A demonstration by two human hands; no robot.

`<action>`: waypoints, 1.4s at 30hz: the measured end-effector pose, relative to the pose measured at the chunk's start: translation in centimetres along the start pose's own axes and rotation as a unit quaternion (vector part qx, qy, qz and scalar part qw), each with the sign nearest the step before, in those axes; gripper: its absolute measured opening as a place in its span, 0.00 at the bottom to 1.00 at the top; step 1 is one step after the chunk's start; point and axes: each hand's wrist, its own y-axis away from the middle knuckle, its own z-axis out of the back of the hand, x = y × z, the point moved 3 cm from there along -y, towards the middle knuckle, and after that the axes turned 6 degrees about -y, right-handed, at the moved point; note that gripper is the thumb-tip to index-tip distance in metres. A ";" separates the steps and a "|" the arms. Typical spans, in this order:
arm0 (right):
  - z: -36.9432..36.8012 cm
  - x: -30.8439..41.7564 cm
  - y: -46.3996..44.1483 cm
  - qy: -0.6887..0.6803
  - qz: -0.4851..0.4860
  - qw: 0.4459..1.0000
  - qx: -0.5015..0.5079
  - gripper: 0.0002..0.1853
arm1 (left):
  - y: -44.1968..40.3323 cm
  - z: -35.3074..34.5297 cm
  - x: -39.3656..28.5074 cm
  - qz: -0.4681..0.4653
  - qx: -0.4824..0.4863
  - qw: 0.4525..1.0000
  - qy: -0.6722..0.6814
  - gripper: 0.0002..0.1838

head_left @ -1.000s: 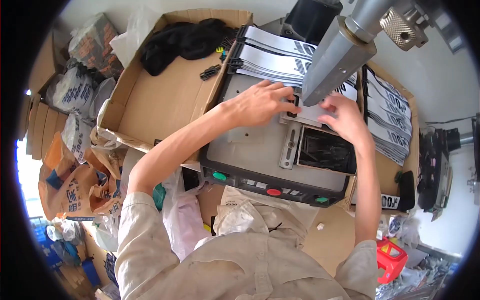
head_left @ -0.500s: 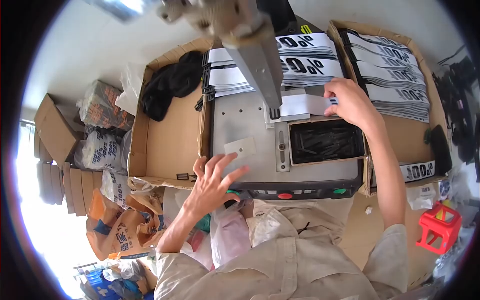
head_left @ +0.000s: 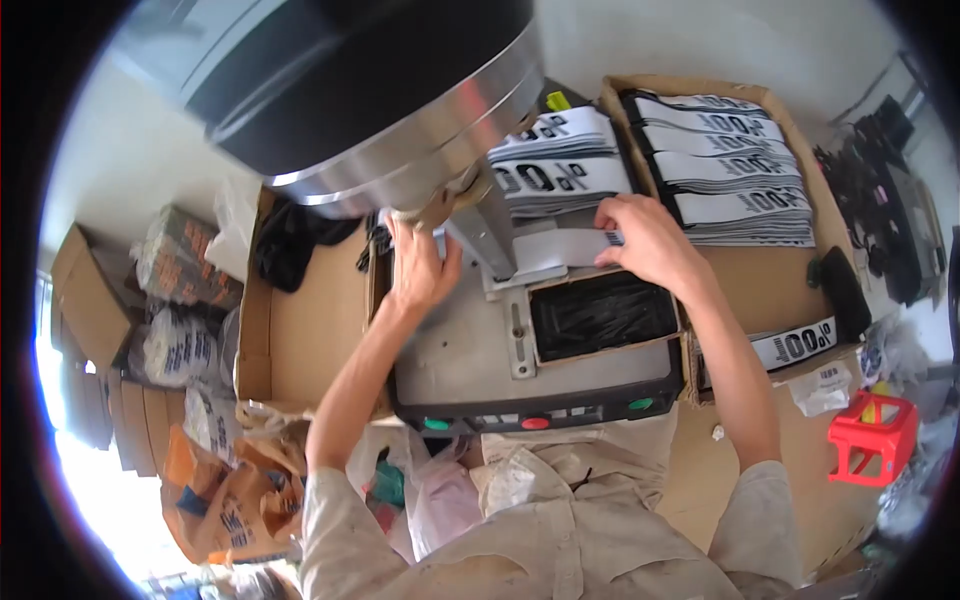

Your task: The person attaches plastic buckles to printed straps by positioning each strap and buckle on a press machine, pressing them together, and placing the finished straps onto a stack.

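Strips (head_left: 735, 170) read "100%"; right grip (head_left: 652, 242) pinches a white band (head_left: 560, 249), left grip (head_left: 418, 268) unclear.

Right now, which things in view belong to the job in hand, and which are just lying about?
Apparently in the job:
- white strip, end in the right hand
- metal arm above it
- black pieces
- printed strips

Probably lying about:
- black cloth
- brown bag
- red plastic stool

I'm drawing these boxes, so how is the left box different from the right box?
The left box holds black cloth; the right box holds white strips with black print. The left box's cloth is bunched up, but the right box's strips lie in flat stacks. Both are open cardboard.
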 end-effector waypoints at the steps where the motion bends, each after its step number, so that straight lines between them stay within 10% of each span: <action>1: -0.2 -0.3 0.0 -0.001 0.016 1.000 -0.002 0.23 | 0.5 -0.1 -0.4 0.012 0.049 0.997 0.050 0.20; 11: -0.7 2.0 0.4 -0.014 0.062 0.997 -0.042 0.13 | 0.3 -0.1 -2.1 0.093 0.258 0.941 0.197 0.10; 25: 0.2 2.5 0.3 -0.105 0.073 0.991 -0.027 0.13 | -1.1 1.0 -3.7 0.020 0.215 0.949 0.232 0.13; 31: -0.2 2.0 0.4 -0.082 0.063 0.995 0.001 0.15 | -0.3 0.4 -2.8 0.245 0.347 0.859 0.286 0.12; 34: 1.4 0.9 0.0 -0.045 -0.020 0.993 0.111 0.19 | 0.1 0.2 -0.8 0.169 0.187 0.883 0.397 0.15; 36: 2.3 -1.4 0.0 -0.066 -0.065 0.994 0.066 0.18 | -0.8 0.7 1.5 0.274 -0.003 0.819 0.504 0.23; 42: 3.6 -3.0 -1.2 -0.301 -0.059 0.944 -0.126 0.10 | -2.1 3.9 5.9 0.326 -0.120 0.847 0.403 0.27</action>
